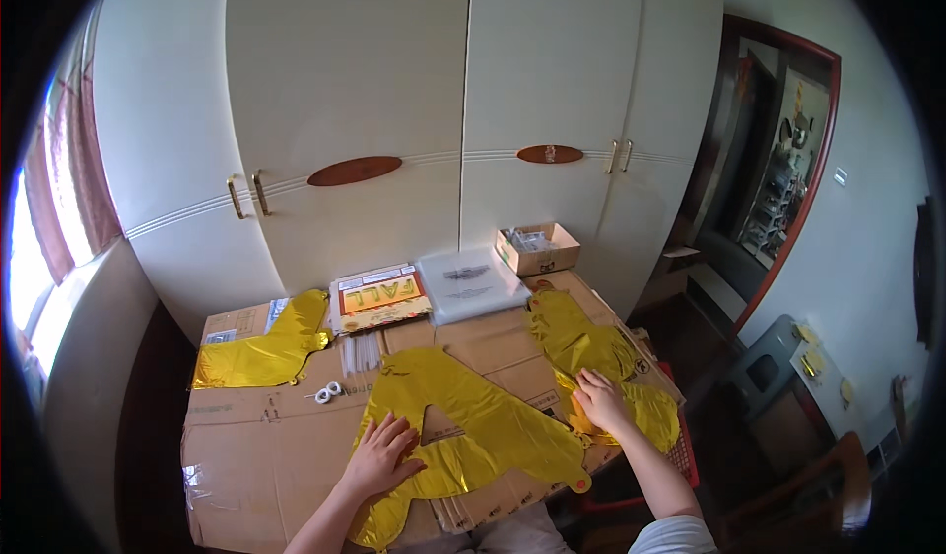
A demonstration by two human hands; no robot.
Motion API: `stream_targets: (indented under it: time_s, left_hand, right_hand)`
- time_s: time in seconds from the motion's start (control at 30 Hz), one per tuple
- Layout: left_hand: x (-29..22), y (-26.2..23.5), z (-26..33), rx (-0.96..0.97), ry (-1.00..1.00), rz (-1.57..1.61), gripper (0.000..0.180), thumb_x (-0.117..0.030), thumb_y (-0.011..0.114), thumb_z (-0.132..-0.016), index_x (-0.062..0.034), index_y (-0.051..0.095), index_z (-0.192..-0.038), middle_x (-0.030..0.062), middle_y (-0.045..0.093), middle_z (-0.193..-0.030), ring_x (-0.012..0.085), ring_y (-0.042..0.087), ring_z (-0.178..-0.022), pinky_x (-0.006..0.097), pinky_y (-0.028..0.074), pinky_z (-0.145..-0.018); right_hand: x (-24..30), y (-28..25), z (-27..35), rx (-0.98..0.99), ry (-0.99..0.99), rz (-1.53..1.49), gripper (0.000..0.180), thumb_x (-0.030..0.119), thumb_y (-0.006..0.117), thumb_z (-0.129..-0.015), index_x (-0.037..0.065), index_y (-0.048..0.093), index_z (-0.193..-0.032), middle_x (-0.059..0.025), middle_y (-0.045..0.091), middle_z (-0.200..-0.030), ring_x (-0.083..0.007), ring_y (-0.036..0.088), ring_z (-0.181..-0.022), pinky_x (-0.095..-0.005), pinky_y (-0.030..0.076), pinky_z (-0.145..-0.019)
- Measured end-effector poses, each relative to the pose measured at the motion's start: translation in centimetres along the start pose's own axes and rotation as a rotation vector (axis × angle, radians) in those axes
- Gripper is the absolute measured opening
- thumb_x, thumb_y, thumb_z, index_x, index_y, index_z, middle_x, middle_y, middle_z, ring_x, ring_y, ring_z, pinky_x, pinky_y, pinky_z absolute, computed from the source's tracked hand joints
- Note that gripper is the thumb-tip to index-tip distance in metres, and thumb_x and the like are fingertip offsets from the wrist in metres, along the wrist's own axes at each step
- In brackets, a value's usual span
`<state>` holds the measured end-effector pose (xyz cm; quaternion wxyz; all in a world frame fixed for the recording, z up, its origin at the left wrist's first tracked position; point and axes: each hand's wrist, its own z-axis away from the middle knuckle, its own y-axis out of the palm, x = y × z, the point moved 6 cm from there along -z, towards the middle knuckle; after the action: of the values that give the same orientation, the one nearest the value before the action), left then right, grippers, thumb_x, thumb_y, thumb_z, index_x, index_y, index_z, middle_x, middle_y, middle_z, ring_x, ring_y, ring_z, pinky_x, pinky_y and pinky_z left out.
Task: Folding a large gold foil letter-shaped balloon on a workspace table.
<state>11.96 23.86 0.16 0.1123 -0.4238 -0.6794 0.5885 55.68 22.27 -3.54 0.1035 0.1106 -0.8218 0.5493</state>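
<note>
I am looking down over a work surface of flattened brown cardboard (246,446) set in front of white wardrobe doors (394,91). My left hand (379,455) lies flat, fingers spread, pressing on a large deflated gold foil balloon (473,426) shaped like a letter, which sprawls across the middle of the cardboard. That hand grips nothing; it only bears down on the foil. My right hand (601,401) rests on a pile of more gold foil balloons (591,357) at the right edge; its fingers curl onto the foil, but I cannot tell whether they pinch it or just touch it.

Another gold balloon (266,347) lies flat at the far left, well apart from both hands. Behind the balloons sit a printed packet (379,298), a clear plastic bag (471,283) and a small open cardboard box (537,248). A little white roll of ribbon (328,391) and a bundle of clear straws (360,352) lie between the left balloon and the middle one.

My judgement: the balloons are out of their packet and spread flat, but none is filled with air, so the work looks early, with sorting or flattening in hand.
</note>
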Motion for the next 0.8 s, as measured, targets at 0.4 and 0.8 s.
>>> stream_targets:
  time_s: [0.4, 0.8]
  left_hand:
    - [0.2, -1.4, 0.3, -0.131, -0.05, 0.124, 0.049, -0.034, 0.068, -0.086, -0.0057, 0.059, -0.125, 0.0202, 0.052, -0.136, 0.0404, 0.043, -0.132, 0.049, 0.037, -0.108]
    - [0.7, -1.1, -3.4, -0.036, -0.667, 1.459, 0.081, -0.034, 0.065, -0.093, -0.0034, 0.018, -0.151, 0.0163, 0.045, -0.141, 0.023, 0.052, -0.122, 0.04, 0.049, -0.094]
  right_hand:
    - [5.5, -8.2, -1.4, -0.038, 0.434, -0.972, 0.038, 0.029, 0.056, -0.098, -0.004, 0.065, -0.115, -0.0047, 0.068, -0.099, -0.0101, 0.059, -0.09, -0.0275, 0.047, -0.081]
    - [27.2, -0.5, 1.1, 0.587, -0.284, -0.578, 0.041, 0.033, 0.045, -0.101, -0.001, 0.066, -0.11, -0.019, 0.059, -0.13, -0.0315, 0.066, -0.103, -0.0397, 0.052, -0.089]
